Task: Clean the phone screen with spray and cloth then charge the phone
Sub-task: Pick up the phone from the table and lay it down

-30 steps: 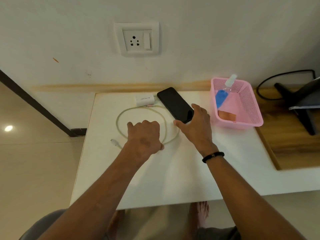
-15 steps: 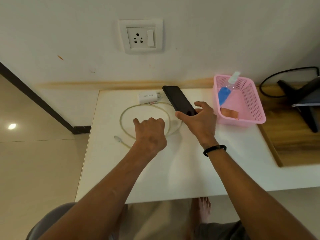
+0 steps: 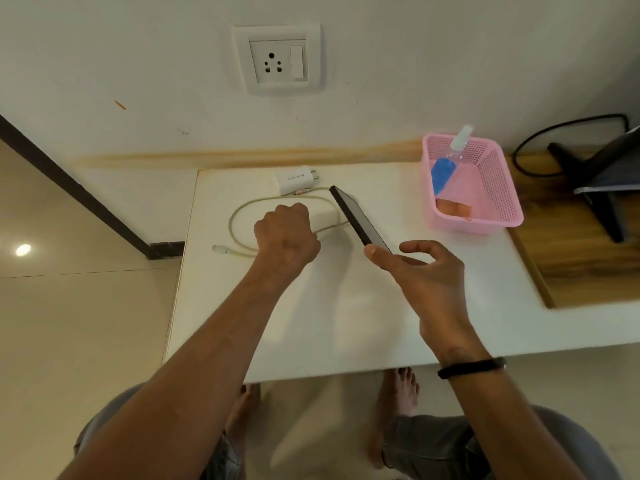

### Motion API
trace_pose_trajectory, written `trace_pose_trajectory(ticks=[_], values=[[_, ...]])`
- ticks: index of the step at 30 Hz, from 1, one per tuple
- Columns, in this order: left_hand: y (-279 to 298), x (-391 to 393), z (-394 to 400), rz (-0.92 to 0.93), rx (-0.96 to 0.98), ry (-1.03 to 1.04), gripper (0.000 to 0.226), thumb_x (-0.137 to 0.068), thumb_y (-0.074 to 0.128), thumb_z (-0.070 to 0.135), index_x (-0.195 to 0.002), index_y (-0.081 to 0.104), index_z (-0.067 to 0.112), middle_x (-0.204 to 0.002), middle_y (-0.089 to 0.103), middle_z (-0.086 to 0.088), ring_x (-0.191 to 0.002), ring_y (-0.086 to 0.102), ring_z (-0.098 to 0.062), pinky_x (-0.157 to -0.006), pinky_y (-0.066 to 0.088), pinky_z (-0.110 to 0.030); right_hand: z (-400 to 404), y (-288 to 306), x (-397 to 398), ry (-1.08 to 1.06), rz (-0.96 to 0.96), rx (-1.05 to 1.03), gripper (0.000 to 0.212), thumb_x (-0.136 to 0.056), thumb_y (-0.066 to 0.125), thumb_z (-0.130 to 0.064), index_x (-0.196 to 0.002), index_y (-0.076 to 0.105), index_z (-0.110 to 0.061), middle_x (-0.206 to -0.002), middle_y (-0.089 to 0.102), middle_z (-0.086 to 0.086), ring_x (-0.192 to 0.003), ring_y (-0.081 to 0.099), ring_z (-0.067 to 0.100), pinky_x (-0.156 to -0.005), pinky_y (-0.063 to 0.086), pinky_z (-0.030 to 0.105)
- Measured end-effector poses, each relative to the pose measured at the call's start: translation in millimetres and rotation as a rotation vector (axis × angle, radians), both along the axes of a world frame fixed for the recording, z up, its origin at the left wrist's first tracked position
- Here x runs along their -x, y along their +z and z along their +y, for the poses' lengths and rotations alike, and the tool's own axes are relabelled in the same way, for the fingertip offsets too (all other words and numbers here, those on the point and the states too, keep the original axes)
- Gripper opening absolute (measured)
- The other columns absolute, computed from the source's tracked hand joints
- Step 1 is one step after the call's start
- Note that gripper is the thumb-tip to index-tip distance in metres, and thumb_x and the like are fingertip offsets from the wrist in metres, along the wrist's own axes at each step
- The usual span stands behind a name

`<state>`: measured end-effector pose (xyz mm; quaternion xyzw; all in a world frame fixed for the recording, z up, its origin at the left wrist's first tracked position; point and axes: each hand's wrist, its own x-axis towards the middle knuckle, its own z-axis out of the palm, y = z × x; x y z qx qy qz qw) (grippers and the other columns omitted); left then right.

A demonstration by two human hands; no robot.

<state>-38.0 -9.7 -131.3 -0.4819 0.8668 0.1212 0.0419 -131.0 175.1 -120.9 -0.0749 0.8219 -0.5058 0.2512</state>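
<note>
The right hand (image 3: 420, 271) grasps the phone (image 3: 358, 218) at its near end, thumb on the left edge and fingers curled behind the right edge. The phone is lifted clear of the tabletop (image 3: 363, 306) and tilted on edge, its far end pointing toward the charger adapter (image 3: 294, 180). A black band (image 3: 471, 368) circles the right wrist.

The left hand (image 3: 285, 239) is clenched into a fist, just left of the phone, over the looped cable (image 3: 239, 216). Whether it grips the cable cannot be told. The cable runs from the adapter in a loop across the tabletop; its free connector (image 3: 219, 249) lies at the left, near the tabletop edge.

A pink basket (image 3: 498, 188) stands at the right rear of the tabletop, well apart from both hands. Inside it lie a spray bottle (image 3: 448, 161), leaning against the rear wall, and an orange-brown cloth (image 3: 453, 207) on the floor of the basket.

A wall socket (image 3: 278, 60) with a switch is mounted above the adapter. The cable loop and the left hand lie between the phone and the free connector.
</note>
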Motion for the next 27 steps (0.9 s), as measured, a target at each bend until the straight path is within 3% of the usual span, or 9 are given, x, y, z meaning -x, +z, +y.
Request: trace_pose_trajectory(ticks=[3, 6, 10, 15, 19, 23, 27], values=[[2, -4, -9, 0.15, -0.059, 0.011, 0.025, -0.093, 0.063, 0.023, -0.118, 0.064, 0.019, -0.113, 0.067, -0.007, -0.105, 0.064, -0.03, -0.075, 0.041, -0.032, 8, 9, -2, 0.074, 0.032, -0.055, 0.073, -0.04, 0.092, -0.072, -0.097, 0.065, -0.035, -0.09, 0.079, -0.011, -0.089, 0.072, 0.004, -0.069, 0.052, 0.029], [7, -8, -16, 0.249, -0.233, -0.005, 0.039, -0.096, 0.054, 0.016, -0.134, 0.059, 0.023, -0.125, 0.066, -0.007, -0.109, 0.065, -0.03, -0.081, 0.051, -0.035, 7, 14, -1, 0.158, 0.098, -0.131, 0.071, -0.042, 0.089, -0.075, -0.095, 0.064, -0.035, -0.091, 0.077, -0.012, -0.09, 0.071, 0.006, -0.07, 0.054, 0.03], [12, -13, -22, 0.246, -0.356, -0.042, 0.044, -0.092, 0.052, 0.005, -0.131, 0.062, 0.025, -0.122, 0.068, -0.005, -0.111, 0.065, -0.025, -0.094, 0.056, -0.045, 8, 17, 2, 0.31, 0.234, -0.22, 0.075, -0.041, 0.081, -0.082, -0.097, 0.061, -0.036, -0.086, 0.068, -0.019, -0.085, 0.068, 0.002, -0.071, 0.053, 0.029], [20, -9, -22, 0.262, -0.305, -0.037, 0.036, -0.092, 0.05, 0.008, -0.118, 0.071, 0.021, -0.121, 0.068, -0.006, -0.103, 0.068, -0.026, -0.09, 0.058, -0.04, 8, 18, 10, 0.301, 0.183, -0.192, 0.074, -0.035, 0.088, -0.08, -0.089, 0.067, -0.034, -0.088, 0.077, -0.013, -0.08, 0.074, 0.002, -0.074, 0.061, 0.033], [24, -9, -21, 0.264, -0.379, 0.046, 0.03, -0.09, 0.049, 0.014, -0.113, 0.069, 0.01, -0.1, 0.075, -0.01, -0.091, 0.074, -0.025, -0.086, 0.061, -0.041, 10, 22, 24, 0.389, 0.217, -0.207, 0.072, -0.034, 0.09, -0.079, -0.087, 0.067, -0.035, -0.079, 0.077, -0.021, -0.076, 0.075, 0.001, -0.076, 0.064, 0.036], [26, -10, -15, 0.175, -0.405, 0.011, 0.026, -0.08, 0.052, 0.019, -0.09, 0.074, 0.007, -0.075, 0.078, -0.005, -0.081, 0.074, -0.022, -0.088, 0.06, -0.043, 17, 21, 36, 0.556, 0.208, -0.275, 0.084, -0.031, 0.084, -0.085, -0.102, 0.067, -0.043, -0.101, 0.076, -0.012, -0.091, 0.073, 0.006, -0.076, 0.061, 0.033], [22, -5, -6, 0.153, -0.386, -0.029, 0.063, -0.099, 0.036, 0.056, -0.082, 0.074, 0.009, -0.059, 0.072, -0.001, -0.066, 0.066, -0.016, -0.084, 0.054, -0.037, 23, 14, 39, 0.75, 0.253, -0.421, 0.1, -0.039, 0.085, -0.079, -0.13, 0.06, -0.047, -0.106, 0.071, -0.013, -0.082, 0.069, 0.004, -0.069, 0.052, 0.024]])
